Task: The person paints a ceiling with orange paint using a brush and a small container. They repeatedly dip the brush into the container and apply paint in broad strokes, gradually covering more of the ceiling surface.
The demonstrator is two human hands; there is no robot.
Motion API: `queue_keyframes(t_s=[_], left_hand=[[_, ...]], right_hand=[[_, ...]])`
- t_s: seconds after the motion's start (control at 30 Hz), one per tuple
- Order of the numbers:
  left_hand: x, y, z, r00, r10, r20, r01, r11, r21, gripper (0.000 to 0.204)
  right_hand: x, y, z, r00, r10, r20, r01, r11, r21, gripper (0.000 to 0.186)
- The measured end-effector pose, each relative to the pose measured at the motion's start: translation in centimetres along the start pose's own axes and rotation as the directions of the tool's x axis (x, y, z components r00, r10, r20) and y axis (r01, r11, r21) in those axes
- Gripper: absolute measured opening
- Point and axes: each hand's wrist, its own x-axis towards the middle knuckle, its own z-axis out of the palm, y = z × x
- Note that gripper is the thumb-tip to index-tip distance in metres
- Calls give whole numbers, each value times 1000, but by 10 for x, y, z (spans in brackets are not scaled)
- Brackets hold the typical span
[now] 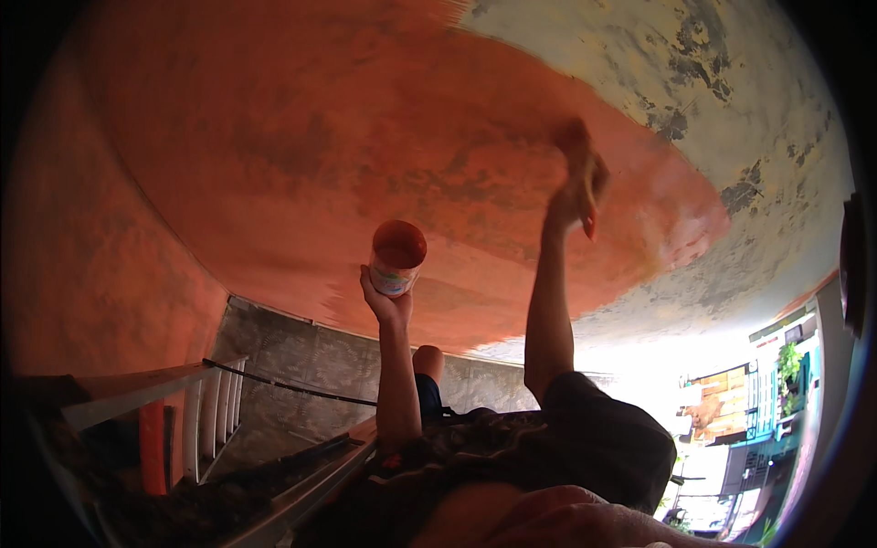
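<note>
One dark shirt (566,447) was noted nearest the camera, both of the person's arms raised ahead of it. The left hand (387,303) was closed about the lower part of a paint can (396,277), thumb along the side; the can was held off the wall, its mouth facing the camera and its inside orange-red. To its right and higher, the right hand (580,194) was pinching a brush (573,137) with an orange handle end; blur obscured the finger positions, and bristle contact with the wall could not be determined. A metal ladder (194,429) stood at lower left. Beyond the hands, the wall (311,119) was coated orange over most of its area, with a pale, dark-blotched section at upper right. Grey concrete (292,347) appeared below it. Farthest off, at lower right, green plants (788,365) showed in bright daylight.
</note>
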Motion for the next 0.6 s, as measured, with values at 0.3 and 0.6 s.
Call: queue_keyframes(t_s=[0.3,0.6], left_hand=[[-6,-13,-9,999,-49,-24,50,999,23,57],[3,9,-21,999,-30,37,28,998,47,57]], right_hand=[[-18,-32,71,992,-47,118,87,930,-358,33],[-30,-100,167,723,-271,636,210,962,172,46]])
